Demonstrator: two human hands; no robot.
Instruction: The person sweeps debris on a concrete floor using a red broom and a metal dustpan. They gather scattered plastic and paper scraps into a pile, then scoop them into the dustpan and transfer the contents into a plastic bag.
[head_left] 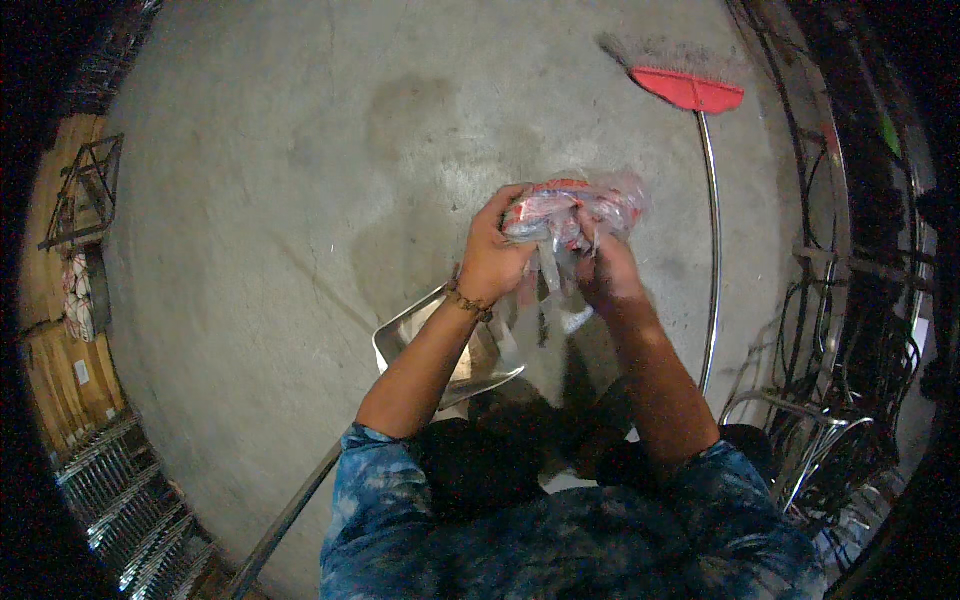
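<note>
Both hands hold a crumpled clear plastic wrap (575,215) (red showing through it) above the concrete floor (300,180). The left hand (492,255) has its fingers curled around the wrap's left end; the right hand (605,270) pinches the dangling part from below. A metal dustpan (440,345) lies beneath; a red broom (690,90) lies well apart.
</note>
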